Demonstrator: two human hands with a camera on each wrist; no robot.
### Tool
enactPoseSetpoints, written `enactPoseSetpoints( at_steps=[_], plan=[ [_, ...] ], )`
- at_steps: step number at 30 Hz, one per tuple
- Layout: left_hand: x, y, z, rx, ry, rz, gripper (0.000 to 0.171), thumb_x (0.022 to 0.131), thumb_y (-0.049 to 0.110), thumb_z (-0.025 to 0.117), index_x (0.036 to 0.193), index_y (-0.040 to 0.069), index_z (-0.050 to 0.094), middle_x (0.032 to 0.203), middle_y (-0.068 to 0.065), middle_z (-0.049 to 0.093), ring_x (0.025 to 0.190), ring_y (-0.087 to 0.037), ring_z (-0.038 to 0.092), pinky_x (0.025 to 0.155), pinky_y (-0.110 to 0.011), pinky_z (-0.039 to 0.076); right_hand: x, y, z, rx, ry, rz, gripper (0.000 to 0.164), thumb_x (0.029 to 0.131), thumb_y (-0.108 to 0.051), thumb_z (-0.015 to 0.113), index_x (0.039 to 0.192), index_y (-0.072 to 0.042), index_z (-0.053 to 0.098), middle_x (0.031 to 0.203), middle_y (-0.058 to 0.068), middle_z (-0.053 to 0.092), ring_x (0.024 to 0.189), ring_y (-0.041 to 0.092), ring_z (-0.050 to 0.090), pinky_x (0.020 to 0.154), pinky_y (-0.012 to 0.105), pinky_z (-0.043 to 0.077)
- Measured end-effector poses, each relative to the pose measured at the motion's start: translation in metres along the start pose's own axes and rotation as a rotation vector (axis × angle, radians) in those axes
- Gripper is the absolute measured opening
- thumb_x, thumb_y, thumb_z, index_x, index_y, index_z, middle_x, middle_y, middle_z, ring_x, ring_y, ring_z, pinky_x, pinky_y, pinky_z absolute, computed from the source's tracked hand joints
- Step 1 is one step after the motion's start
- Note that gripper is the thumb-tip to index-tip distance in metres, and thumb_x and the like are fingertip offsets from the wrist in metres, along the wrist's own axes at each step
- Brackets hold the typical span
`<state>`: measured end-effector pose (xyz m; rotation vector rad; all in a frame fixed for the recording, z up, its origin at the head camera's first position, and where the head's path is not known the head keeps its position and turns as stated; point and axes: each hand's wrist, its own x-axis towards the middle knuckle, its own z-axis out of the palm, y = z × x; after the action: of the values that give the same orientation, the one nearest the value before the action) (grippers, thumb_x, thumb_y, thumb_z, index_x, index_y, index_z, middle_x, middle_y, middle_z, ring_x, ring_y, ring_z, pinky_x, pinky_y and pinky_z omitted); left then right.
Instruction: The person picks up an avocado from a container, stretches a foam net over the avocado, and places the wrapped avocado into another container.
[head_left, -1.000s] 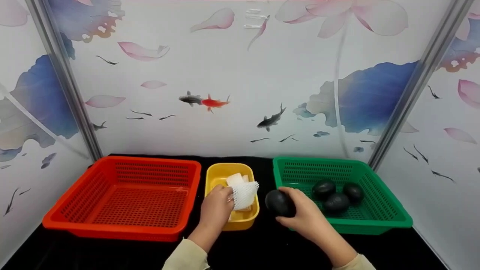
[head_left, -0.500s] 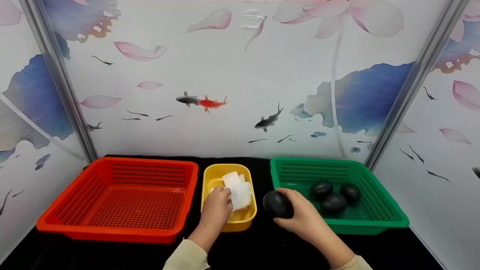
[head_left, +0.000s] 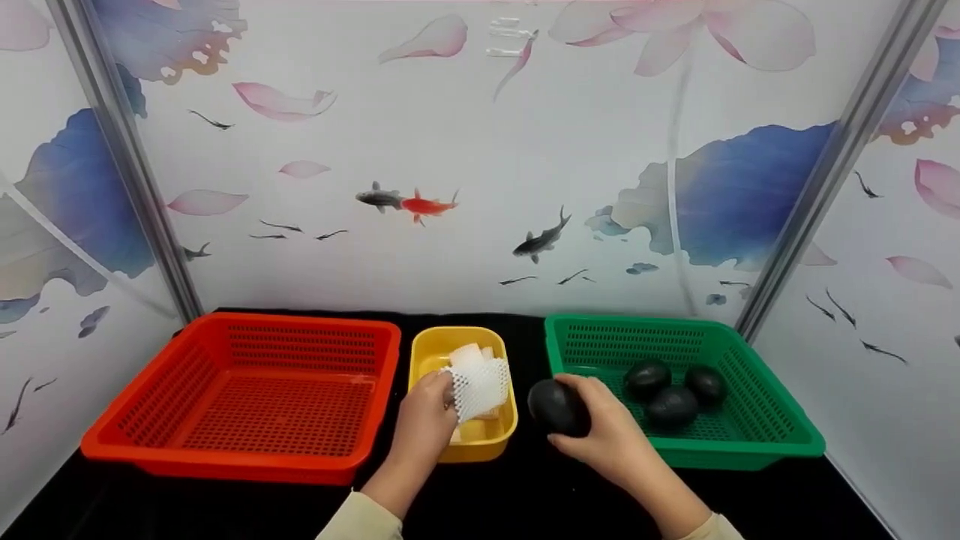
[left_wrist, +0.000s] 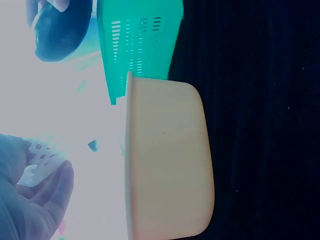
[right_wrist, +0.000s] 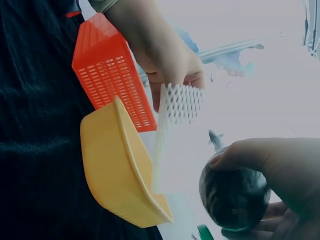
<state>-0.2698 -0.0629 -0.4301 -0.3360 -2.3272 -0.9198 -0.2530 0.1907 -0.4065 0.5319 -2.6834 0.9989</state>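
My left hand (head_left: 426,412) pinches a white foam fruit net (head_left: 481,386) by its left end, above the yellow bin (head_left: 459,452). In the right wrist view the net (right_wrist: 183,104) hangs flattened from those fingers. More white foam pieces (head_left: 466,354) lie in the bin behind it. My right hand (head_left: 606,424) grips a dark, egg-shaped avocado (head_left: 556,407) between thumb and fingers, just left of the green basket (head_left: 739,454). Faint bumps show on the avocado's skin (right_wrist: 232,195) in the right wrist view. Several more dark avocados (head_left: 672,406) lie inside the green basket.
A red-orange basket (head_left: 244,469) stands left of the yellow bin, its mesh bottom in sight. Black cloth (head_left: 517,499) covers the table. Printed white panels (head_left: 480,150) rise behind and on both sides, joined by metal posts (head_left: 810,184).
The left hand keeps hold of the net, which dips lower over the bin, then comes up and slightly left. The right hand holds the avocado almost still.
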Motion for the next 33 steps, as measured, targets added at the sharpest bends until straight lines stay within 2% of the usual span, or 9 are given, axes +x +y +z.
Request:
enactPoseSetpoints(
  at_steps=[4,8,13,15,18,22,25,28,33],
  plan=[
    [-0.004,0.006,-0.009,-0.083,-0.033,-0.021,0.033,0.063,-0.019,0.065,0.072,0.010,0.052,0.075,0.001,0.058,0.067,-0.015,0.050,0.060,-0.033,0.046,-0.003,0.002,0.001,0.051,0.034,-0.032,0.072,0.071,-0.014,0.087,0.135,-0.019,0.053,0.125,-0.001,0.052,0.109,0.018,0.054,0.089,0.045,0.047],
    [-0.006,0.014,-0.025,-0.238,-0.110,-0.097,0.033,0.066,-0.017,0.066,0.087,0.009,0.062,0.087,-0.002,0.067,0.077,-0.015,0.059,0.067,-0.034,0.051,-0.006,0.005,-0.001,0.124,0.069,-0.042,0.073,0.070,-0.012,0.087,0.133,-0.026,0.053,0.123,-0.003,0.050,0.107,0.018,0.052,0.088,0.044,0.047],
    [-0.004,0.022,-0.046,-0.349,-0.215,-0.230,0.037,0.067,-0.018,0.056,0.096,0.005,0.059,0.092,-0.004,0.062,0.082,-0.018,0.053,0.070,-0.033,0.045,-0.010,0.007,-0.005,0.194,0.089,-0.024,0.073,0.070,-0.014,0.088,0.133,-0.031,0.053,0.126,-0.003,0.047,0.110,0.019,0.050,0.089,0.045,0.045],
    [-0.003,0.025,-0.055,-0.360,-0.244,-0.270,0.043,0.064,-0.019,0.051,0.100,0.003,0.058,0.095,-0.006,0.059,0.084,-0.020,0.052,0.072,-0.034,0.043,-0.011,0.007,-0.006,0.222,0.087,-0.018,0.073,0.071,-0.015,0.087,0.134,-0.032,0.053,0.130,-0.004,0.047,0.113,0.018,0.049,0.089,0.044,0.045],
    [-0.003,0.027,-0.065,-0.414,-0.267,-0.309,0.057,0.063,-0.018,0.050,0.116,0.000,0.059,0.108,-0.010,0.062,0.092,-0.021,0.053,0.077,-0.035,0.045,-0.015,0.005,-0.009,0.282,0.082,-0.019,0.073,0.073,-0.017,0.087,0.135,-0.034,0.053,0.134,-0.008,0.047,0.115,0.015,0.049,0.090,0.041,0.045],
    [-0.001,0.028,-0.076,-0.505,-0.297,-0.340,0.074,0.060,-0.018,0.045,0.131,0.000,0.054,0.118,-0.013,0.060,0.095,-0.021,0.053,0.075,-0.032,0.046,-0.020,0.002,-0.011,0.379,0.076,-0.031,0.073,0.074,-0.015,0.086,0.136,-0.034,0.053,0.134,-0.009,0.049,0.115,0.014,0.050,0.090,0.033,0.046],
    [-0.001,0.030,-0.081,-0.555,-0.325,-0.351,0.082,0.057,-0.021,0.041,0.137,-0.002,0.050,0.119,-0.013,0.058,0.092,-0.021,0.053,0.071,-0.030,0.046,-0.022,0.000,-0.011,0.433,0.068,-0.039,0.072,0.074,-0.013,0.085,0.137,-0.030,0.054,0.134,-0.006,0.050,0.116,0.016,0.051,0.091,0.030,0.045],
    [-0.001,0.030,-0.084,-0.596,-0.356,-0.357,0.084,0.059,-0.023,0.045,0.141,-0.003,0.044,0.124,-0.015,0.057,0.096,-0.021,0.054,0.074,-0.029,0.048,-0.024,-0.002,-0.012,0.463,0.052,-0.024,0.071,0.075,-0.015,0.085,0.137,-0.029,0.054,0.135,-0.005,0.051,0.115,0.018,0.053,0.090,0.030,0.047],
    [-0.002,0.027,-0.087,-0.633,-0.399,-0.347,0.076,0.065,-0.018,0.059,0.139,-0.002,0.047,0.122,-0.014,0.059,0.098,-0.020,0.056,0.079,-0.031,0.050,-0.028,-0.005,-0.017,0.498,0.019,0.005,0.068,0.077,-0.014,0.083,0.137,-0.026,0.052,0.136,0.000,0.051,0.109,0.021,0.059,0.083,0.033,0.051]
  ],
)
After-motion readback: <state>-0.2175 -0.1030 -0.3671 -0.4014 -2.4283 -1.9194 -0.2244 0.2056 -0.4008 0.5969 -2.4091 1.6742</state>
